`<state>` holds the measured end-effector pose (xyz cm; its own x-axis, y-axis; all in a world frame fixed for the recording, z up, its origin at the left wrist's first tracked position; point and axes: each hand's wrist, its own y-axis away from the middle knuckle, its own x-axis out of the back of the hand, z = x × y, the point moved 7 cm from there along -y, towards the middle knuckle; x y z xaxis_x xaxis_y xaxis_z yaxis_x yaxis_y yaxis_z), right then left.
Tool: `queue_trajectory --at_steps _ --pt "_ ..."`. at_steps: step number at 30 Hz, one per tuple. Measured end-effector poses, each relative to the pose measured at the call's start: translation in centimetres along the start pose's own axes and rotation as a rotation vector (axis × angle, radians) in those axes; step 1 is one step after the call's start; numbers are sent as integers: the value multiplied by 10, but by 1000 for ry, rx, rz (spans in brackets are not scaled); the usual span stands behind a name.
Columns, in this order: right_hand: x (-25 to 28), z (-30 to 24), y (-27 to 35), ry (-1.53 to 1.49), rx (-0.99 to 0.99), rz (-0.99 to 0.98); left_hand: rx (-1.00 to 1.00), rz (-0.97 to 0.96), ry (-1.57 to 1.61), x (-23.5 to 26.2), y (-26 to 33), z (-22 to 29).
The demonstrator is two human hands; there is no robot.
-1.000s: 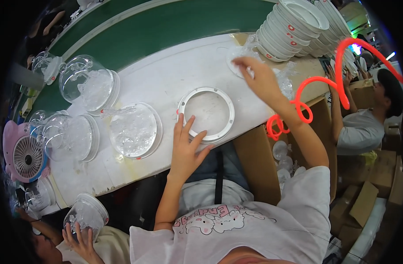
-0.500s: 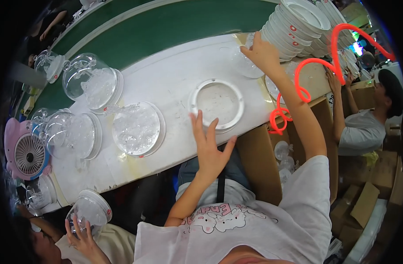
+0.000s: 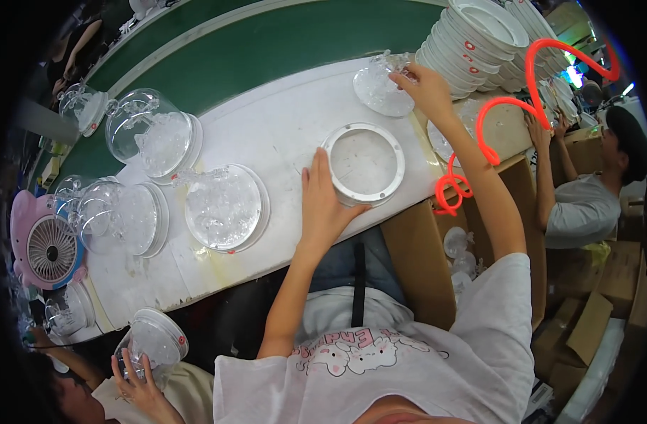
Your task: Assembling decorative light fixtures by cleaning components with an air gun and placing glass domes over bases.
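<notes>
On the white table, a round white ring-shaped base [image 3: 396, 157] lies flat. My left hand [image 3: 325, 198] holds its left and near side, fingers along the left rim and thumb at the near rim. At the table's far right end, my right hand [image 3: 428, 90] pinches a clear plastic disc with raised clear decorations [image 3: 380, 95]. The disc is tilted, and its exact contact with the table cannot be made out. To the left stands a white base topped with a clear bumpy insert [image 3: 223, 208].
Several clear-domed pieces [image 3: 143, 131] stand at the left, near a pink fan [image 3: 51, 247]. Stacked white rings [image 3: 461, 53] rise at the back right beside a coiled red hose [image 3: 490, 113]. An open carton [image 3: 419, 258] is at my right. One co-worker's hand [image 3: 140, 385] holds a domed piece.
My left hand has come onto the white ring, which has shifted right. My right hand has brought the clear disc left and toward me, out from the corner.
</notes>
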<state>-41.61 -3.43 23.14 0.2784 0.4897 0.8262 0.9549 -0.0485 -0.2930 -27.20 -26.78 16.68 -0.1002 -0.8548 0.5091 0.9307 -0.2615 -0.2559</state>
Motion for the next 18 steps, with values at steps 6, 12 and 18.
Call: queue_trajectory --at_steps 6,12,18 --pt "43 -65 46 -456 52 123 118 263 -94 22 14 -14" --pt "31 -104 81 -494 77 -35 101 276 -105 23 10 -10" --pt "35 -129 84 -375 387 -257 58 295 -49 40 15 -5"
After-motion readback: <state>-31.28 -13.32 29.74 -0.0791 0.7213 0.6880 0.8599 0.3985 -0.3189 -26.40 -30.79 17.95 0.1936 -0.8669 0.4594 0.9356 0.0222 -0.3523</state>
